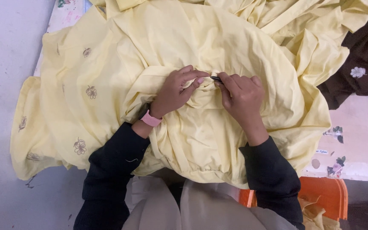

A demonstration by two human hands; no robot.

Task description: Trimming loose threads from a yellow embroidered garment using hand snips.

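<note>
A pale yellow garment [201,127] with small embroidered flowers lies crumpled and spread across the counter, its near edge hanging over the person's lap. At a bunched fold in its middle sits a small dark tool [216,79], mostly hidden.

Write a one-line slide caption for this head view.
Left hand pinches a fold of pale yellow embroidered fabric while right hand holds a small dark tool against it.

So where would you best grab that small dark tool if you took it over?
Take the small dark tool by its exposed tip end, coming from above and between the hands. The right hand hides the rest, and the left hand pinches yellow fabric just beside it.
</note>
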